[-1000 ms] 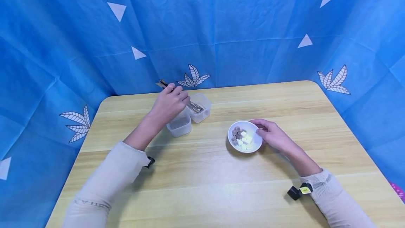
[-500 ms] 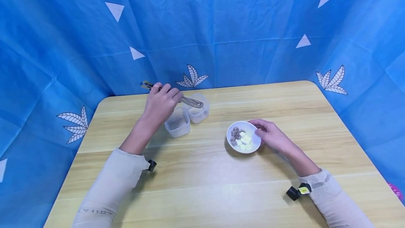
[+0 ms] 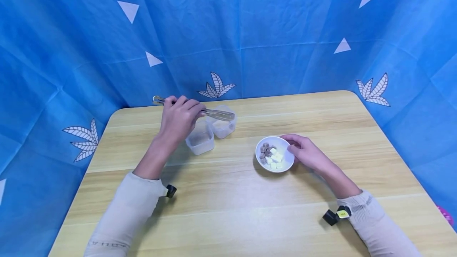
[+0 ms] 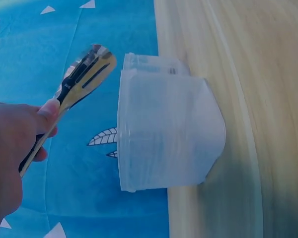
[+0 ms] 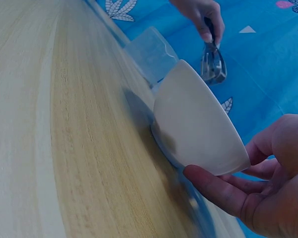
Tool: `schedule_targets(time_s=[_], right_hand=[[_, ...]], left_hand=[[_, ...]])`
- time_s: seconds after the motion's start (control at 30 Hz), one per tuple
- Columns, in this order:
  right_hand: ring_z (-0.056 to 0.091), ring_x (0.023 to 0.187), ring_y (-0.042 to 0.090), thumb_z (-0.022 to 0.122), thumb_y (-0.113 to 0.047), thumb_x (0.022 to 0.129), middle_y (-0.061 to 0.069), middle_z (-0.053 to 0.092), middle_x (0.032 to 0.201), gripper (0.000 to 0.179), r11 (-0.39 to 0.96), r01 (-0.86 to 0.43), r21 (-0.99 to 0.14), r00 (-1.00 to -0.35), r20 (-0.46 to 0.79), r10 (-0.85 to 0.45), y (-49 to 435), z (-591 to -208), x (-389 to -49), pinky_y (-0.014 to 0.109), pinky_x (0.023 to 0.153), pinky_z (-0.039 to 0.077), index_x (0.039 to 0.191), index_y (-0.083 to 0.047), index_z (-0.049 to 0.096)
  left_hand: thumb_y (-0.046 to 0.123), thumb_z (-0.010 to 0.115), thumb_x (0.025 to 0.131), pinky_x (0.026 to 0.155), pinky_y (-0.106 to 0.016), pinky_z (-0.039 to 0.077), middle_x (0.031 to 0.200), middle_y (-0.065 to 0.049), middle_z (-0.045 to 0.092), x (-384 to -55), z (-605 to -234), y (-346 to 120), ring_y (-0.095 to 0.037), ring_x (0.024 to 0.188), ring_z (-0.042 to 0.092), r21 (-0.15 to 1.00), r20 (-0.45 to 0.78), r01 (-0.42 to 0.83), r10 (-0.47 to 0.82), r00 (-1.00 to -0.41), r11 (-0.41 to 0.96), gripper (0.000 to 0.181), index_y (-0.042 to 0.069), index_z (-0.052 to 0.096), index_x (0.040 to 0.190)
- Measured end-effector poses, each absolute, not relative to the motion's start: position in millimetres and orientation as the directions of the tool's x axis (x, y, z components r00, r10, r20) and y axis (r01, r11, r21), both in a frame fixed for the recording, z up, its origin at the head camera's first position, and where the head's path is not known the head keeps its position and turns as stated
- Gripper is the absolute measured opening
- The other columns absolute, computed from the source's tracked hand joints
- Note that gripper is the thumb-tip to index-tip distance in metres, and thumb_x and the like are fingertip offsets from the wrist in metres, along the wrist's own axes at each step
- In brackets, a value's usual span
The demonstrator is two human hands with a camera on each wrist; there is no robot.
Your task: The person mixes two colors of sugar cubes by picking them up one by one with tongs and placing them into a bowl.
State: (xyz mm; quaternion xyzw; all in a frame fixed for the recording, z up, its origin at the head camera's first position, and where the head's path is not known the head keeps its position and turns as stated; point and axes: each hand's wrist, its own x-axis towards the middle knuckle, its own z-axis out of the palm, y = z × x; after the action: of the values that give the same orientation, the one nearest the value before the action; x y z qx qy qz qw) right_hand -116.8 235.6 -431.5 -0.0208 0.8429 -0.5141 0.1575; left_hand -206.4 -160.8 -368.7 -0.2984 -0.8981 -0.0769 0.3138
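My left hand (image 3: 178, 119) grips a pair of metal tongs (image 4: 84, 74) by the handle part. In the head view the tips of the tongs point right, over the rear of two translucent plastic containers (image 3: 224, 132). The front container (image 3: 200, 146) stands just below that hand; what either one contains is hard to make out. A white bowl (image 5: 196, 119) is held at its right side by my right hand (image 3: 306, 152), thumb at the rim and fingers around the outside. Brown cubes (image 3: 265, 150) and white cubes (image 3: 275, 161) lie in the bowl.
Wood-grain table (image 3: 228, 213) under everything. A blue patterned curtain (image 3: 271, 50) hangs behind the far edge and along both sides. Small black wrist devices (image 3: 330, 217) are strapped at both cuffs, close to the tabletop.
The tongs have risen out of the rear container and now hang above it, turned flatter. My left hand has shifted left. The right hand and bowl have stayed in place.
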Motion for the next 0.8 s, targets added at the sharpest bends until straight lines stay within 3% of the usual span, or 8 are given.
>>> schedule_targets(time_s=[0.4, 0.8], right_hand=[[0.063, 0.107, 0.028, 0.051, -0.006, 0.103, 0.028, 0.061, 0.136, 0.046, 0.477, 0.123, -0.87, -0.951, -0.24, -0.194, 236, -432, -117, 0.029, 0.075, 0.059, 0.149, 0.001, 0.05], [0.065, 0.105, 0.027, 0.05, -0.005, 0.103, 0.03, 0.061, 0.135, 0.045, 0.471, 0.112, -0.875, -0.954, -0.228, -0.196, 236, -430, -117, 0.03, 0.074, 0.06, 0.148, 0.003, 0.05]], left_hand=[[0.029, 0.074, 0.096, 0.092, -0.05, 0.037, 0.11, -0.004, 0.081, -193, -369, -151, -0.024, 0.096, 0.066, 0.067, 0.63, 0.637, 0.462, -0.624, 0.768, 0.022, 0.016, 0.081, 0.112], [0.028, 0.075, 0.096, 0.092, -0.052, 0.039, 0.11, -0.003, 0.081, -182, -373, -140, -0.024, 0.099, 0.069, 0.066, 0.645, 0.666, 0.477, -0.597, 0.743, 0.021, 0.016, 0.081, 0.111]])
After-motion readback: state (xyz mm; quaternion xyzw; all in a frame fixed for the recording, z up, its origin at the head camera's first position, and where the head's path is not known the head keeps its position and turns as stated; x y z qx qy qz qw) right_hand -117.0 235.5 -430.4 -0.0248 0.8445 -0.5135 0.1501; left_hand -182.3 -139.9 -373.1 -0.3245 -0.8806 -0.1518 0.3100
